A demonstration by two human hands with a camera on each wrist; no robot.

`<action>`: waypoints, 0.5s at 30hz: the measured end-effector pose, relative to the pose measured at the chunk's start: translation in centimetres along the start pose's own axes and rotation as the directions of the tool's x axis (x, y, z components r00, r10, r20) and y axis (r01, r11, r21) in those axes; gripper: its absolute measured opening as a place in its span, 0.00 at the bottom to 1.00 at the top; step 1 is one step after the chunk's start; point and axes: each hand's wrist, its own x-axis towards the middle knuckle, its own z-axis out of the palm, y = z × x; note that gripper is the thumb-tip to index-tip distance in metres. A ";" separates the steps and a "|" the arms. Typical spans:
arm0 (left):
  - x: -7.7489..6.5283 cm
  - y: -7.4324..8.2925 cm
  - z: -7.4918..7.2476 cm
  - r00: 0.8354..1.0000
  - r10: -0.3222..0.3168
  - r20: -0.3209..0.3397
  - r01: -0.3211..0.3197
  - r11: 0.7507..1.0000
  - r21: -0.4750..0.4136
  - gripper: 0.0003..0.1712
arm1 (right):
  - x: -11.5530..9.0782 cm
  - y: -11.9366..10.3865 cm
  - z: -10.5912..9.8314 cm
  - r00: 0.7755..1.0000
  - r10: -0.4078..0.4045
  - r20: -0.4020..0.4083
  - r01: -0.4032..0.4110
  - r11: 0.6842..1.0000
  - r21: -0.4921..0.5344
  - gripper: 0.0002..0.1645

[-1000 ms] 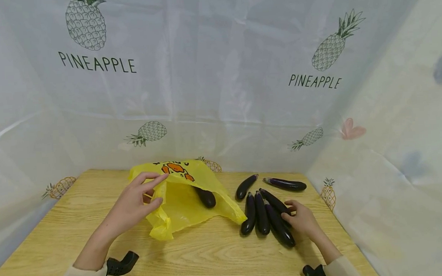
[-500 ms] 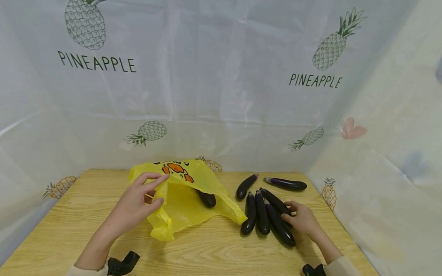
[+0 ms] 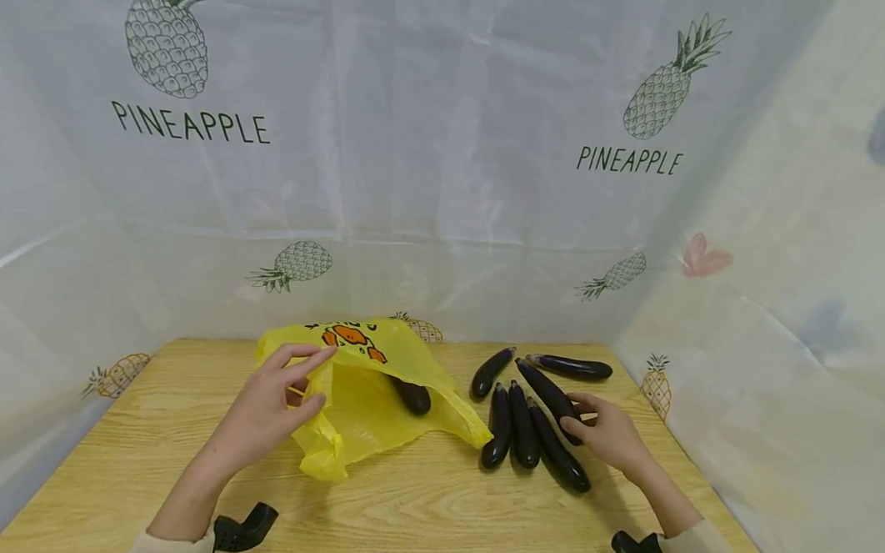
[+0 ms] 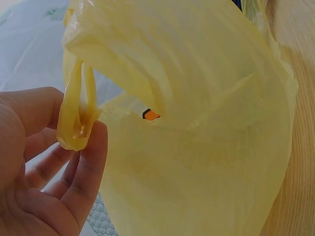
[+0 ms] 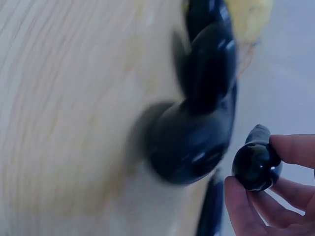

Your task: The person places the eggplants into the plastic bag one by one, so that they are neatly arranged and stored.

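Note:
My right hand (image 3: 608, 433) grips a dark eggplant (image 3: 550, 394) near its rounded end, thumb on one side and fingers on the other. In the right wrist view this eggplant (image 5: 257, 166) sits between thumb and fingertips, apart from the blurred eggplants (image 5: 189, 142) on the table. At the left, my left hand (image 3: 269, 407) holds the yellow plastic bag (image 3: 379, 430) by its handle side. The left wrist view shows the bag's handle loop (image 4: 76, 118) at the thumb and fingertips. Inside the bag's gaping mouth lies another eggplant (image 3: 413, 395).
Between bag and right hand, three eggplants (image 3: 524, 435) lie side by side on the wooden table (image 3: 396, 529). Behind them are a short eggplant (image 3: 491, 374) and one lying crosswise (image 3: 573, 367). A pineapple-printed curtain (image 3: 435, 143) encloses the table's back and sides.
My right hand has raised the rightmost eggplant of the group slightly up and away from its neighbours. The left hand and the bag have stayed in place.

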 end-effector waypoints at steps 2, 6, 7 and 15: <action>0.0 0.0 0.0 1.000 0.002 -0.003 -0.002 1.000 0.006 0.36 | -0.4 -1.1 -0.2 1.000 -0.019 0.009 0.019 1.000 0.012 0.36; 0.0 -0.1 0.0 1.000 -0.001 -0.003 0.001 1.000 -0.005 0.37 | -1.2 -3.6 -0.5 0.998 -0.054 0.024 0.053 0.998 0.043 0.36; 0.0 -0.1 0.0 1.000 -0.003 -0.003 0.003 1.000 -0.009 0.37 | -1.4 -4.1 -0.5 0.998 -0.062 0.028 0.060 0.997 0.050 0.36; 0.0 -0.2 0.1 1.000 0.003 -0.011 -0.003 1.000 -0.005 0.37 | -2.7 -7.7 -0.3 0.992 -0.110 0.069 0.101 0.988 0.117 0.35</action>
